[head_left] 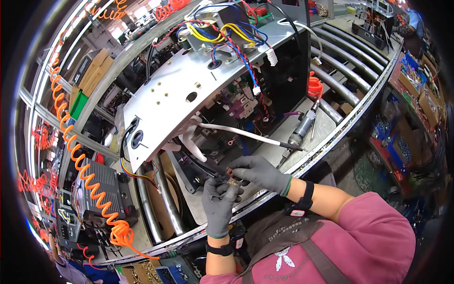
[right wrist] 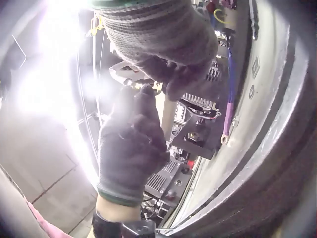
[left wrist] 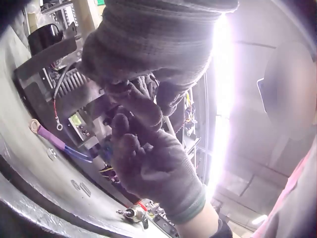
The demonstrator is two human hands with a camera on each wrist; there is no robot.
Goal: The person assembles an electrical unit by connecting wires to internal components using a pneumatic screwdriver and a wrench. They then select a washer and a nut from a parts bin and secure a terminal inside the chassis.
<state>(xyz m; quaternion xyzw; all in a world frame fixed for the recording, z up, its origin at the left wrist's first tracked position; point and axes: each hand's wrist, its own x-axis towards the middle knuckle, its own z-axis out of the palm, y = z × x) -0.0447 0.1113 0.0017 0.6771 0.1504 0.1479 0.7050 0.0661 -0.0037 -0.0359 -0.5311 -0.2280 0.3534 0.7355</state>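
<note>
A small brass fitting (head_left: 232, 182), pinched by the left hand (head_left: 219, 207) and right hand (head_left: 261, 174) beside the near side of the metal cabinet (head_left: 176, 85), is apparently under adjustment, the next move calling for steady fingertips.

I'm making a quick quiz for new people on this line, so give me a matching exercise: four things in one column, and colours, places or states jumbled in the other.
Things:
1. Large coiled hose
2. Power driver
3. Left hand and right hand
4. Cable sleeve next to a ring terminal

Matches:
A. Gloved in gray, fingertips close together
B. Purple
C. Bright orange
D. Lying beside the metal rollers

Right pairs: 1-C, 2-D, 3-A, 4-B
</note>
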